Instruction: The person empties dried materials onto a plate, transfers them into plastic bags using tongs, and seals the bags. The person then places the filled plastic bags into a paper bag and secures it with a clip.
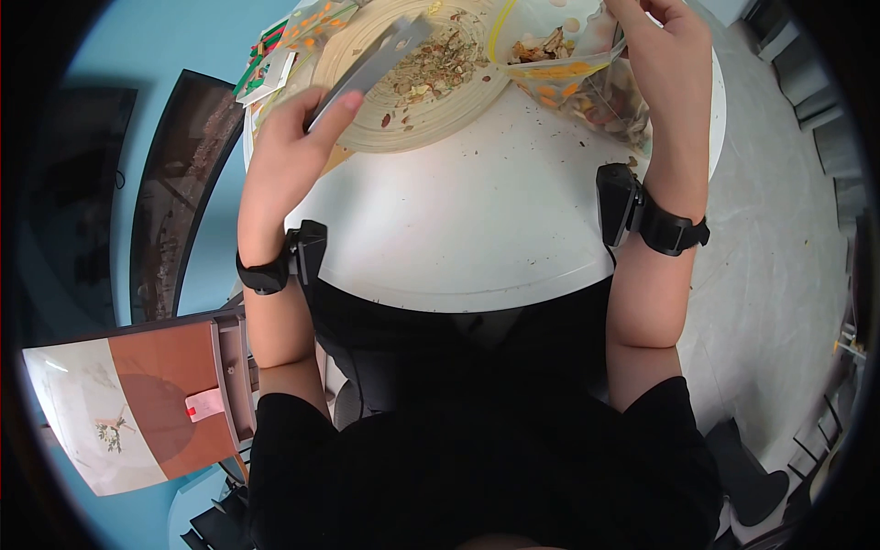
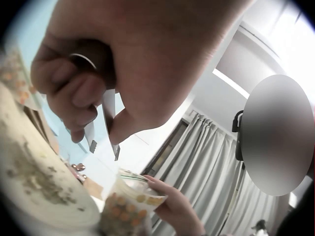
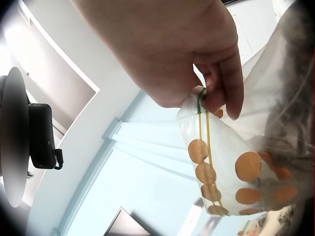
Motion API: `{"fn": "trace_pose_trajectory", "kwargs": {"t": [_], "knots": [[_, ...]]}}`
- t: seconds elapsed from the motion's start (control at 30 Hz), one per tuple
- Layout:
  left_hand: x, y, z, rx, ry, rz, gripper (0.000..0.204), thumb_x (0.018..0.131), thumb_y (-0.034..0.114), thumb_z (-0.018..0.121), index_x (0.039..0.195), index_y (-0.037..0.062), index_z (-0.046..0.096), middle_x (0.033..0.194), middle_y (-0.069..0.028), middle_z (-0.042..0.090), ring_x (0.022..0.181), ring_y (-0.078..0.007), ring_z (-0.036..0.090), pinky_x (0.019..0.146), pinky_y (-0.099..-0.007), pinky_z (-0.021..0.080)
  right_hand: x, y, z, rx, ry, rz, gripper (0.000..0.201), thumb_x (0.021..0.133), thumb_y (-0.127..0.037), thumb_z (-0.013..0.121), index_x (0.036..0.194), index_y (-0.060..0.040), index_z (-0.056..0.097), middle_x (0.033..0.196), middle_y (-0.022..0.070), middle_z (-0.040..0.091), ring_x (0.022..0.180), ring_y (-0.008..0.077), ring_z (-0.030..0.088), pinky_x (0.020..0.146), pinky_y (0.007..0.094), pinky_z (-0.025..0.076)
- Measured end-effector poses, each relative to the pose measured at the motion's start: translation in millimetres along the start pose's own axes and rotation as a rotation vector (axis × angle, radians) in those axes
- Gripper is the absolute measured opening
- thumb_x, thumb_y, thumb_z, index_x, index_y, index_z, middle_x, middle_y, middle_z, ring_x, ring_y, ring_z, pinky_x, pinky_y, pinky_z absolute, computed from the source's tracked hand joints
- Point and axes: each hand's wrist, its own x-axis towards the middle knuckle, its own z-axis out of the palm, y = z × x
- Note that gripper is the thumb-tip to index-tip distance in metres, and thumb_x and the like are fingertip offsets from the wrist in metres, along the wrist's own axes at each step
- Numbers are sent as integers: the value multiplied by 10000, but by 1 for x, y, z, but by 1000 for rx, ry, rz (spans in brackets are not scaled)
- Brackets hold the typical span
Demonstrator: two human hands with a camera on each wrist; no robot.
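Plastic bag (image 1: 587, 78), orange-dotted, is pinched at its rim by the right hand (image 1: 665, 50) beside the board (image 1: 417, 87), while the left hand (image 1: 293, 137) grips a scraper (image 1: 371, 69); a slack rim could spill scraps onto the tabletop (image 1: 477, 211).

One round white table (image 1: 477, 229); one shallow round bamboo tray (image 1: 440, 110) of dried herbs; one flat metal scraper blade (image 1: 371, 69); one clear orange-dotted plastic zip bag (image 1: 587, 82); two black wrist-worn cameras (image 1: 302, 252); two bare hands.
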Motion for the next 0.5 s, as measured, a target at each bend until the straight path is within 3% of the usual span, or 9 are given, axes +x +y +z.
{"fn": "trace_pose_trajectory", "kwargs": {"t": [0.1,0.2,0.33,0.43,0.5], "knots": [[-7,-19,1,268,-31,-82,472,953,413,702,905,-56,684,617,-141,556,567,-220,491,570,-364,419,5,6,-3,-3,-23,38,276,971,-104,646,1184,50,732,948,58,701,826,114,640,721,242,502],[-8,-33,11,278,-95,-78,483,965,431,700,942,-51,674,626,-66,499,597,-141,464,560,-339,377,-2,-8,0,-33,-5,50,277,972,-105,645,1184,51,730,946,57,704,822,112,641,713,238,501],[-7,-25,19,348,-44,-35,488,929,405,719,916,-81,679,684,-275,622,670,-426,644,637,-447,485,1,-5,2,-25,8,74,275,973,-104,644,1182,54,729,949,60,708,818,111,639,709,238,499],[-8,-25,19,415,-61,-18,469,951,413,705,971,-56,696,701,-231,637,651,-348,633,647,-397,483,3,-11,3,-35,8,126,273,974,-101,644,1180,56,729,956,64,711,820,112,640,712,239,500],[-6,-32,18,427,-56,17,448,961,393,698,965,-54,697,700,-222,642,651,-346,641,643,-400,483,3,-10,4,-29,-1,126,272,973,-100,644,1179,57,728,961,67,713,824,114,642,716,241,502]]}}
